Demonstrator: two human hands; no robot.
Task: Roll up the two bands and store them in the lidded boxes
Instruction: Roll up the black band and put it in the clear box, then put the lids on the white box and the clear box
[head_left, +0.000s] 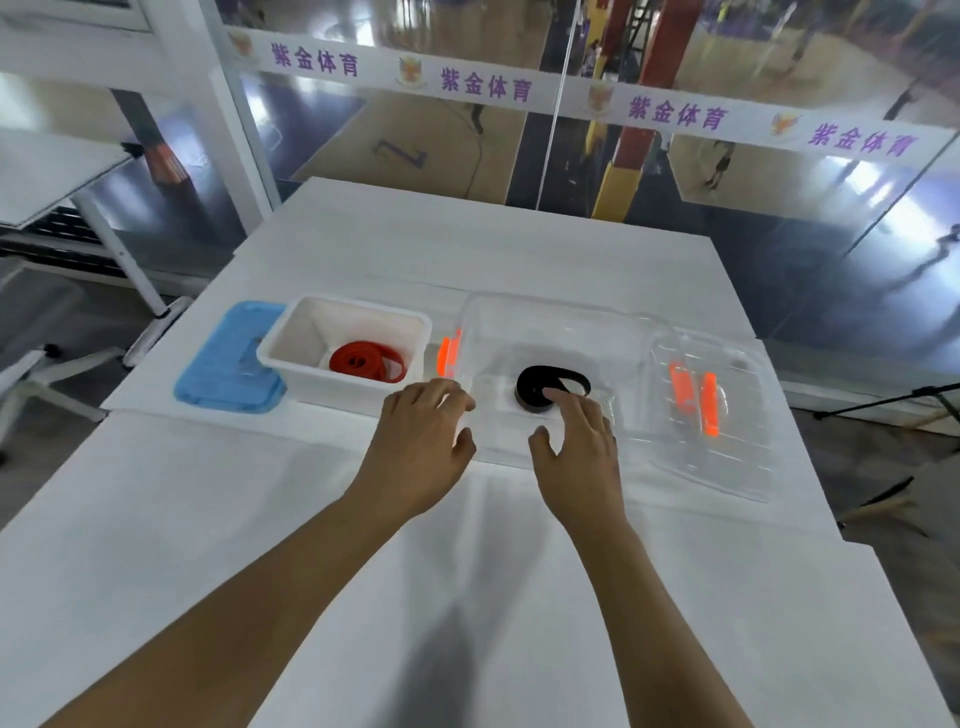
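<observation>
The black band (551, 388) is lying coiled on the floor of the clear box (566, 332), with the right hand (576, 447) reaching into the box, its relaxed fingertips touching the coil's near edge and gripping nothing. The left hand (423, 434) is hovering at the box's left wall, loosely curled, holding nothing. The clear lid (727, 447) is lying just right of the box on the counter (467, 597), so the right hand is nearer it, while the red band (366, 359) is sitting in the white box (291, 345) beside its blue lid (228, 358).

The right hand (576, 447) hides part of the black band (550, 387) (contact unclear).
</observation>
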